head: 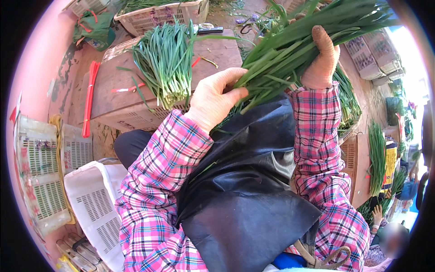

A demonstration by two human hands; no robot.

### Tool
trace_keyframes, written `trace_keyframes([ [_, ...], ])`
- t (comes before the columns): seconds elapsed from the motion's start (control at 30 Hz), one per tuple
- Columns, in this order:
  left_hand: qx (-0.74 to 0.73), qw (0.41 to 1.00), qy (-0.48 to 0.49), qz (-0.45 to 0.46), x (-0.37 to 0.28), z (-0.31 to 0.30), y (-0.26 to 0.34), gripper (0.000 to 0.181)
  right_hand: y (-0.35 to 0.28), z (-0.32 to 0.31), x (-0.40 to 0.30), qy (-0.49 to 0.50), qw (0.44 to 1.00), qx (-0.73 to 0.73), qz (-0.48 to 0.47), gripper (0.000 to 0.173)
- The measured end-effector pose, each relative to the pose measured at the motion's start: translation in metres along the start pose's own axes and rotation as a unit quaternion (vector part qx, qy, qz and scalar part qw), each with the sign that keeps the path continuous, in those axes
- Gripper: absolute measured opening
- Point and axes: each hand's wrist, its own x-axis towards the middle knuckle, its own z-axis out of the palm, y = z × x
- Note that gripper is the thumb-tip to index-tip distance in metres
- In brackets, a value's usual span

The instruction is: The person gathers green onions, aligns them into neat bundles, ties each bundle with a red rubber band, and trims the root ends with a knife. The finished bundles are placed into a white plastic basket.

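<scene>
A loose bundle of long green leafy stalks, likely garlic chives (278, 64), is held above my lap. My right hand (321, 56) grips it from the right, thumb across the leaves, other fingers mostly hidden behind. At its lower left end, my left hand (217, 97) pinches some stalks between thumb and fingers. A trimmed pile of similar stalks (170, 64) lies on the wooden board (221, 51) at left. Red ties (91, 98) lie in a bundle at the board's left edge; a loose red tie (127, 89) is nearer the pile. A black-handled knife (210, 30) rests at the back.
A white plastic crate (93, 207) stands at my left; a crate of greens (163, 17) is beyond the board. Another crate (353, 125) with stalks is at my right. A co-worker (384, 234) sits at the lower right, near more stalks (376, 159).
</scene>
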Motion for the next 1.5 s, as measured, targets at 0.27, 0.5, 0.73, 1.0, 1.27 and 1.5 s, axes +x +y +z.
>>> trace_keyframes([
  [0.27,0.403,0.892,0.110,0.175,0.004,-0.024,0.025,0.080,0.010,0.013,-0.014,-0.003,0.998,-0.052,0.047,0.031],
  [0.5,-0.151,0.975,-0.156,0.044,0.035,-0.022,0.032,0.091,0.013,0.042,-0.010,-0.126,0.987,0.042,0.095,0.045],
  [0.73,-0.243,0.965,-0.094,0.006,0.044,0.002,0.035,0.062,0.042,0.061,0.020,-0.150,0.978,-0.056,0.137,0.036],
  [1.0,-0.561,0.814,0.121,-0.095,0.032,-0.001,-0.007,0.029,0.014,0.042,0.008,-0.337,0.739,-0.525,-0.254,0.031],
  [1.27,-0.498,0.845,0.173,-0.087,0.035,-0.035,-0.032,0.017,0.030,0.043,-0.035,-0.534,0.522,-0.593,-0.301,0.016],
  [1.5,-0.442,0.862,0.223,-0.111,0.033,-0.044,-0.031,0.019,0.016,0.050,-0.057,-0.637,0.460,-0.597,-0.162,0.009],
])
